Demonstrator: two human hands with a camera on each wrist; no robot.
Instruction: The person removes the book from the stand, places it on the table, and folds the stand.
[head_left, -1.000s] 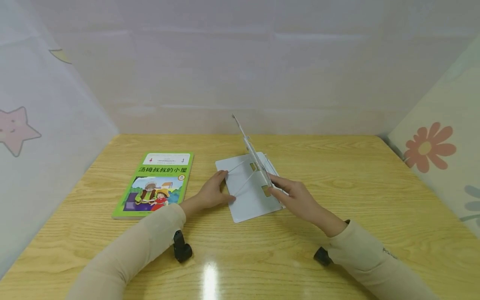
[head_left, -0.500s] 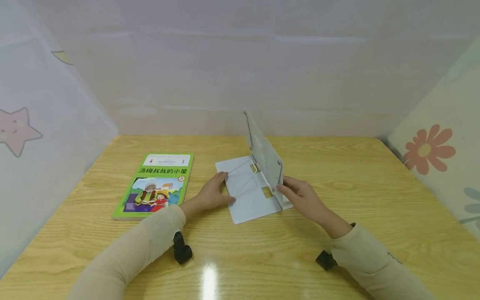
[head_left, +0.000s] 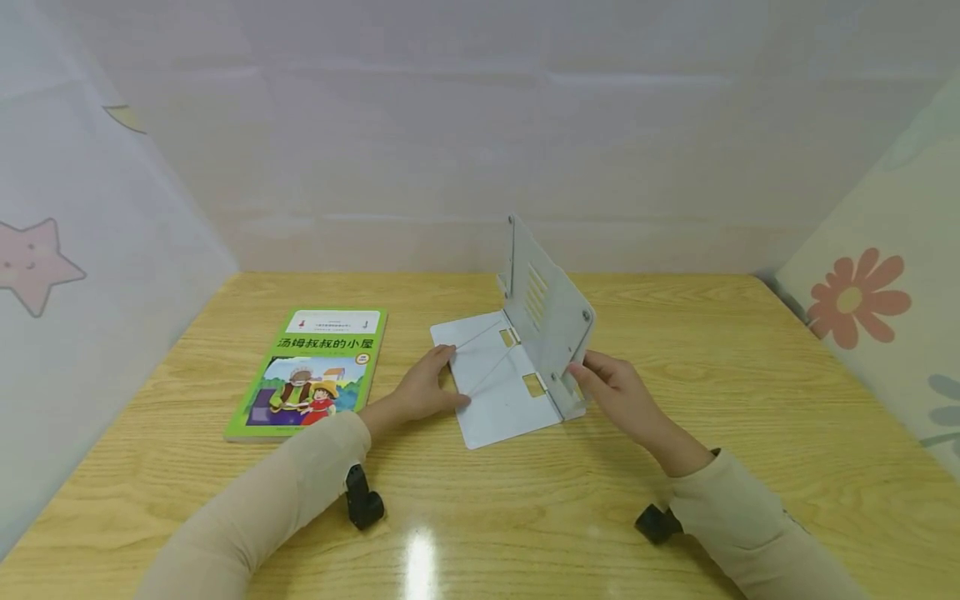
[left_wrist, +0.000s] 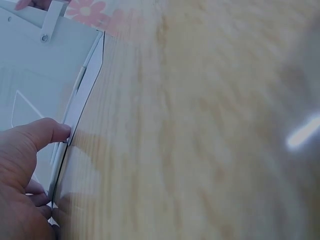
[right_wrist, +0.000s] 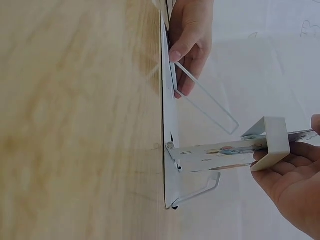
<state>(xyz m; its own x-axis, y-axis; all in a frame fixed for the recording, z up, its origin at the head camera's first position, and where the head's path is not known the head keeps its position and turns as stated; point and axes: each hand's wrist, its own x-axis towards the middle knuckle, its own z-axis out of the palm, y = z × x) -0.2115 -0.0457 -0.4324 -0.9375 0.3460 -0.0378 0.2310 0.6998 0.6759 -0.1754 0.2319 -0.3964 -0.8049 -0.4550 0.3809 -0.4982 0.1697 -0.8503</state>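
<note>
Head: left hand [head_left: 420,392] grips near edge of white stand [head_left: 517,371], thumb and fingers apart along it. Right hand [head_left: 618,396] pinches raised panel [head_left: 558,317]; stand sits between both grips. Green book [head_left: 311,375] beyond left wrist. Left wrist: thumb bent onto stand edge, wooden table [left_wrist: 190,100] beside. Right wrist: bracket [right_wrist: 278,142] at right fingers, wire loop [right_wrist: 206,93] by left thumb.

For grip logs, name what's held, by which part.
White stand: left hand holds its base by left edge, right hand its panel by near edge.
</note>
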